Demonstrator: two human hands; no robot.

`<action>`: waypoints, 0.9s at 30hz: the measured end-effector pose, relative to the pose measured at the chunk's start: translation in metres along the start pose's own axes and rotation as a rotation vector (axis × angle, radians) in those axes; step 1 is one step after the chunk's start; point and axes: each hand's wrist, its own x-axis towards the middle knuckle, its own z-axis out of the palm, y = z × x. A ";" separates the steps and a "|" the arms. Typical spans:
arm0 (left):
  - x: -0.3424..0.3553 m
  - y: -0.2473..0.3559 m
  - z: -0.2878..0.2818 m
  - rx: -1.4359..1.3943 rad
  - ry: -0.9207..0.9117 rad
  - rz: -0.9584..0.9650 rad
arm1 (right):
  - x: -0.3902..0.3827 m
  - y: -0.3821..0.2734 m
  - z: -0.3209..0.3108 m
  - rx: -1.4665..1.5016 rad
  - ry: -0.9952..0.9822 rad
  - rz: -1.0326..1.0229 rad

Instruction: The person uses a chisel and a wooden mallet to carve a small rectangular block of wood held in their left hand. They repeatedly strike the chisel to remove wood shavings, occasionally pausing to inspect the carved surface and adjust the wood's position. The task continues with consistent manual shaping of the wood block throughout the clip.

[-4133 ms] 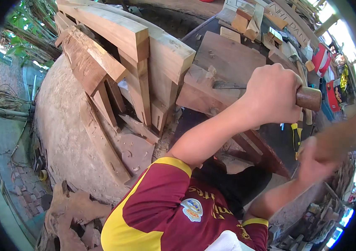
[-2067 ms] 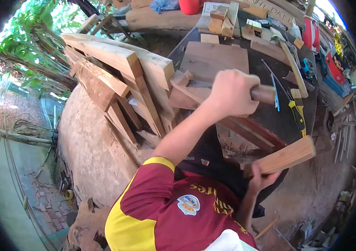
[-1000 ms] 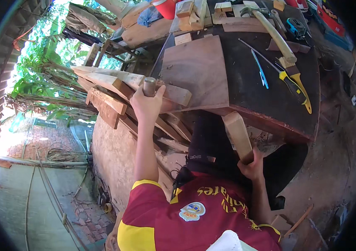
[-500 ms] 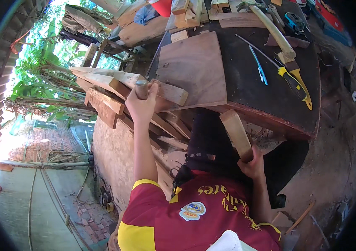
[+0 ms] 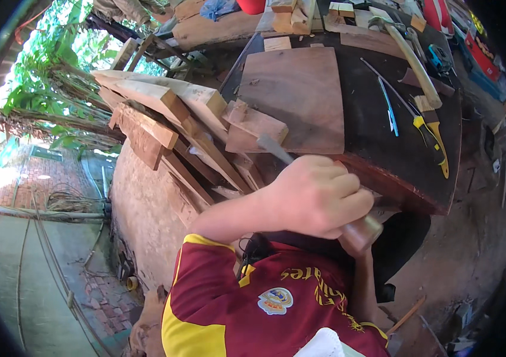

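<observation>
My left hand (image 5: pixel 321 199) is closed in a fist around a chisel. The flat metal blade of the chisel (image 5: pixel 277 150) points up and left, and its thick round handle end sticks out below my fist. In view, the blade tip lies by the near end of a short notched piece of wood (image 5: pixel 259 126); I cannot tell whether they touch. That piece rests on a thin brown board (image 5: pixel 294 83) at the edge of the dark table (image 5: pixel 363 113). My right hand (image 5: pixel 357 246) is lower, mostly behind the chisel handle, its fingers and anything in them hidden.
A hammer (image 5: pixel 414 62), a yellow-handled screwdriver (image 5: pixel 422 128), a brush (image 5: pixel 434 140) and a blue pen (image 5: pixel 389 110) lie on the table's right side. Long timbers (image 5: pixel 158 98) stack left of the board. Wood blocks (image 5: pixel 291 18) sit at the far edge.
My left hand has swung right and nearer with the chisel, from beside the timbers to in front of my body. The wooden block in my right hand has gone out of sight behind it.
</observation>
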 end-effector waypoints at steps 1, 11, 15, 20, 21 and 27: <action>0.002 -0.005 0.002 0.011 -0.019 0.008 | 0.000 -0.005 0.000 -0.034 -0.016 0.025; -0.012 -0.048 0.003 -0.026 0.203 -0.235 | -0.006 -0.019 0.002 -0.228 0.152 -0.104; -0.013 -0.048 -0.004 -0.063 0.123 -0.365 | -0.005 -0.032 0.002 -0.269 0.155 -0.130; -0.014 -0.048 -0.003 -0.089 0.167 -0.402 | -0.009 -0.057 -0.009 -0.222 0.161 -0.143; -0.015 -0.048 -0.004 -0.100 0.183 -0.406 | -0.010 -0.067 -0.013 -0.188 0.173 -0.171; -0.013 -0.052 -0.007 -0.089 0.251 -0.416 | -0.003 -0.114 -0.038 0.003 0.772 -0.369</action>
